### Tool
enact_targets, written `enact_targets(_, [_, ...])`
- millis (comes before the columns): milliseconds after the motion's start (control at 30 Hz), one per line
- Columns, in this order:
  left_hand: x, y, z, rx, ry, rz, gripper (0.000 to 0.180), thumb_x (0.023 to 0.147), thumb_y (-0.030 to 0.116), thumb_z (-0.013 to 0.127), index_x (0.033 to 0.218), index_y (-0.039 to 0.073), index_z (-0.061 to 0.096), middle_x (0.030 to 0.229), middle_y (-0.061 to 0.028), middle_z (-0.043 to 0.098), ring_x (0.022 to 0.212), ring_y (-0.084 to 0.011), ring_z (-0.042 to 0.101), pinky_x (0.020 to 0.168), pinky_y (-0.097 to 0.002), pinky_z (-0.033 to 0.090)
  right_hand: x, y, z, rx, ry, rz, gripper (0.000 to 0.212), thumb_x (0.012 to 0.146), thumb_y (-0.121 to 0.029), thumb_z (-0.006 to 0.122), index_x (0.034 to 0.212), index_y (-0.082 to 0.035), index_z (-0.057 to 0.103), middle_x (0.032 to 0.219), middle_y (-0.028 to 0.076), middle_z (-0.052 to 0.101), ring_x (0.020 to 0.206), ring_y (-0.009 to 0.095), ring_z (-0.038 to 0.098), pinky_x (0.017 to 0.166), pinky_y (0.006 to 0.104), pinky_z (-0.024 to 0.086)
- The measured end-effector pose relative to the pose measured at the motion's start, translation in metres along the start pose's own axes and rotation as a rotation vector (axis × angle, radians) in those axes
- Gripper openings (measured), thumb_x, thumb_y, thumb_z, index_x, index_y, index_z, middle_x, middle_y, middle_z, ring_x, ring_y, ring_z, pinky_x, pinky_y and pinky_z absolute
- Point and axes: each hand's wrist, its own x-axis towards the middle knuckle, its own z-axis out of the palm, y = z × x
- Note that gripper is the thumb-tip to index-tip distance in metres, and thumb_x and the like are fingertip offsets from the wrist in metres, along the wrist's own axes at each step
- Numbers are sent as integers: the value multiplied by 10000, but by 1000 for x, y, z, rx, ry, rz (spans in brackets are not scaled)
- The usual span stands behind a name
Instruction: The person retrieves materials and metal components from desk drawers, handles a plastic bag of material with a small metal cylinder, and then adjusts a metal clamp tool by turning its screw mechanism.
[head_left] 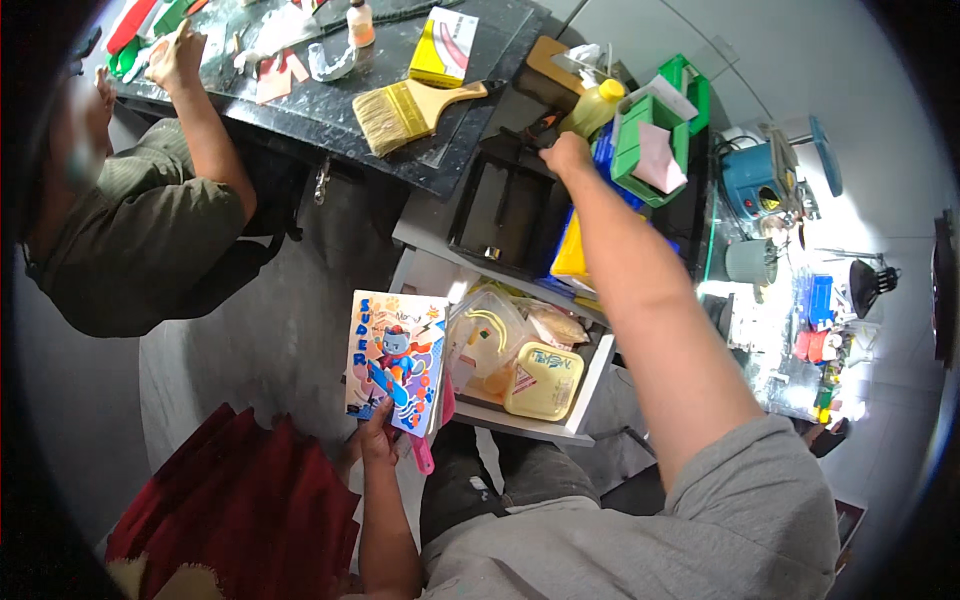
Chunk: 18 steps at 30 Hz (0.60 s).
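Observation:
My left hand point(379, 440) is closed round a notebook point(398, 355) with a colourful cartoon skateboarder on its cover, the thumb lying on its lower edge. A pink-handled item point(424, 456) sticks out below the notebook; its other end is hidden behind it. My right arm stretches far out over a black open tray point(500, 205). At its end my right hand point(568, 157) has curled fingers beside a yellow-capped bottle point(594, 108) and a dark tool with orange on it point(543, 122). What those fingers hold, if anything, is hidden.
Below the tray an open drawer point(598, 385) holds a lidded tub point(544, 381) and clear plastic containers. A green bin point(625, 150) stands right of the bottle. A wide brush point(400, 115) lies on the dark bench point(310, 120). Another person point(150, 230) sits at left; a blue machine point(755, 180) stands right.

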Motion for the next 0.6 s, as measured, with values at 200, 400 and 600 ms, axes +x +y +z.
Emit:
enact_targets(200, [6, 3, 21, 55, -117, 100, 556, 859, 194, 751, 1356, 62, 540, 1200, -74, 675, 1043, -213, 678, 922, -382, 538, -61, -24, 16, 2051, -3, 154, 254, 746, -60, 737, 944, -3, 589, 890, 74, 620, 793, 275, 672, 730, 426, 599])
enact_targets(400, [11, 4, 10, 28, -75, 118, 538, 859, 162, 742, 1348, 54, 546, 1177, -83, 682, 1041, -211, 679, 919, -377, 548, -70, -20, 14, 1630, -161, 185, 162, 817, -213, 698, 862, -67, 642, 708, 54, 581, 681, 181, 608, 722, 306, 524])
enact_targets(600, [8, -3, -9, -32, -75, 128, 547, 853, 111, 746, 1351, 50, 530, 1210, -88, 658, 1051, -214, 674, 917, -371, 554, -53, -21, 87, 287, 59, 322, 378, 921, -325, 583, 1051, -4, 733, 1143, 220, 706, 1125, 372, 664, 981, 441, 516])
